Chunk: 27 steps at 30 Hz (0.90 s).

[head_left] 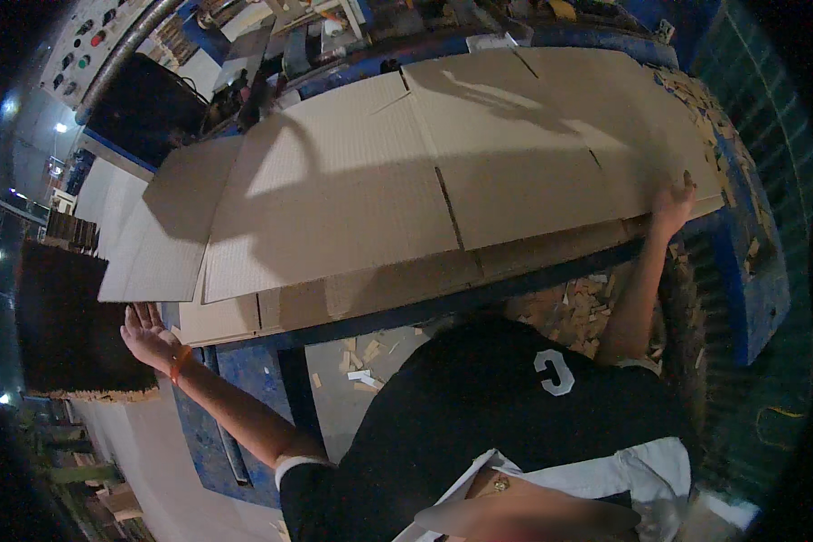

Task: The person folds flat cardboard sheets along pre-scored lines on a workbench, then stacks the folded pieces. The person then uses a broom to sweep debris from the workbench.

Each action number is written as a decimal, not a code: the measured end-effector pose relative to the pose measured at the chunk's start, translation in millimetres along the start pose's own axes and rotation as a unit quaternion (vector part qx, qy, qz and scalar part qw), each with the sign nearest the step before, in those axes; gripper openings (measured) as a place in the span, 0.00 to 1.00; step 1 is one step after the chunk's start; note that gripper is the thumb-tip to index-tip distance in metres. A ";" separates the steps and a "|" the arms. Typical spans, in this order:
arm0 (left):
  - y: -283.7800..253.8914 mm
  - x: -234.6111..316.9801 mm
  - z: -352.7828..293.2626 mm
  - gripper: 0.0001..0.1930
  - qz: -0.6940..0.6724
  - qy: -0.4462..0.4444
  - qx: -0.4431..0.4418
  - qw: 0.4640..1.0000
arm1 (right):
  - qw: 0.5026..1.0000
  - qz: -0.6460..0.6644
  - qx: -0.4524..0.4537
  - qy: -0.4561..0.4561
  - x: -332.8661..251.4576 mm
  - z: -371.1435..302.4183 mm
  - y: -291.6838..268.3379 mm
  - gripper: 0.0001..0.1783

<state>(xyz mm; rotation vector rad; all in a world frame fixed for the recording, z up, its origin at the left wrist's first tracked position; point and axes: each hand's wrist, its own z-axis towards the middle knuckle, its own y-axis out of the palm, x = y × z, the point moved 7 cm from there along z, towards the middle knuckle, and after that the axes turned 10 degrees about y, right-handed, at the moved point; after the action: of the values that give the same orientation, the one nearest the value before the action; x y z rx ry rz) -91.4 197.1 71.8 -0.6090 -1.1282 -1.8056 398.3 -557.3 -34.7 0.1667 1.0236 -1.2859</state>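
Note:
A long creased and slotted cardboard sheet (334, 194) lies across the work surface in front of me, on top of more cardboard (361, 287) that shows along the near side. Its left end panel (172, 199) sticks out past the pile. My left hand (151, 341), with an orange band at the wrist, is palm up at the near edge of that panel. Its fingers are stretched out and apart, the tips close to or just under the edge. At the far right end, my right hand (673, 208) grips the sheet's near edge, its fingers slightly blurred.
Blue machinery (379, 56) runs behind the sheet, with a button panel (86, 45) at the upper left. Cardboard scraps (723, 135) litter the right side and the floor. A tall dark stack (72, 316) stands left; a green mesh fence (777, 181) is right.

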 end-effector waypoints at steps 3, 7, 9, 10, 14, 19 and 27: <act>-3.1 -39.4 14.8 0.18 0.042 -0.144 0.017 0.988 | 0.981 0.141 0.128 0.020 2.7 5.0 -6.7 0.29; 10.8 -45.1 -8.4 0.13 0.231 -0.032 -0.119 0.965 | 0.828 0.504 -0.128 0.211 -9.0 28.5 7.8 0.25; 24.2 -27.6 -38.1 0.13 0.287 0.060 -0.204 0.934 | 0.829 0.508 -0.171 0.158 -44.8 38.2 -29.2 0.22; 23.0 -20.6 -52.7 0.12 0.272 0.054 -0.182 0.943 | 0.841 0.506 -0.179 0.061 -66.9 32.5 -60.9 0.21; 29.1 3.2 -120.6 0.11 0.270 0.055 -0.191 0.942 | 0.951 0.232 -0.203 0.035 -79.7 -33.6 -129.6 0.18; 111.3 -8.2 -215.1 0.22 0.285 0.190 -0.473 0.812 | 0.747 0.183 -0.494 -0.404 -128.8 -151.2 -107.0 0.18; 165.6 -28.1 -273.4 0.21 0.376 0.277 -0.686 0.558 | 0.664 0.109 -0.521 -0.525 -144.1 -173.2 -87.3 0.20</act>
<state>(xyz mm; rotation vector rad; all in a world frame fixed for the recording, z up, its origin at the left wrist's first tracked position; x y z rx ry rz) 80.5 -63.4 -2.9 -1.0082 1.1264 -1.5110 242.6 -376.7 3.9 -1.1938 0.5102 -0.2310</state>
